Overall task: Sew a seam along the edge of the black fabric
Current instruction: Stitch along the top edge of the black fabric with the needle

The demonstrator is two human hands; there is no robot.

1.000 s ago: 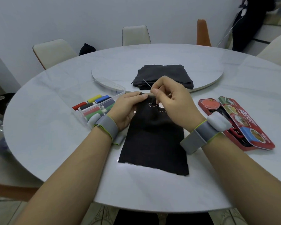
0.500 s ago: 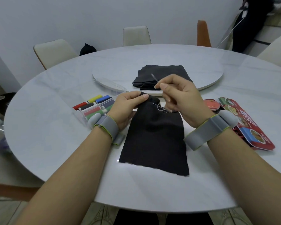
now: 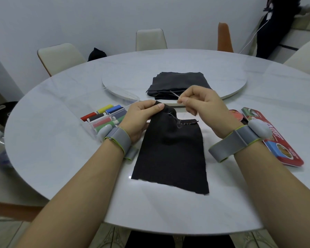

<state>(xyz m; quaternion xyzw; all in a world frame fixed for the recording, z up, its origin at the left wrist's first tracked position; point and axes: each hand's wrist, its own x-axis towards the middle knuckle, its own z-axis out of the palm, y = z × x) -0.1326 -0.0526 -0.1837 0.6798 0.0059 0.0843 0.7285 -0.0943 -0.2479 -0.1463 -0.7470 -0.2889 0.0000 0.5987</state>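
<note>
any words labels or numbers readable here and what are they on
Red tin lid: large white lettering, partly hidden behind the white pod on the right wrist, too blurred to read.
Same lid, near end: small white print, too small to read.
Thread spools: no label readable.
Nothing else shows any text.

A plain white wall (image 3: 97, 18) runs behind; a round table (image 3: 52, 122), pale and marbled, fills the middle of the room, with a raised turntable (image 3: 231, 83) at its centre; cream chairs stand round it, one at the far left (image 3: 61, 56), one at the back (image 3: 150, 39), one on the right (image 3: 306, 54); an orange chair back (image 3: 225, 38) shows beyond the far rim; a white cable (image 3: 252, 40) hangs near the right corner; a tiled floor (image 3: 4, 233) lies below; soft, even light leaves a small glint (image 3: 130, 177) on the tabletop.
</note>
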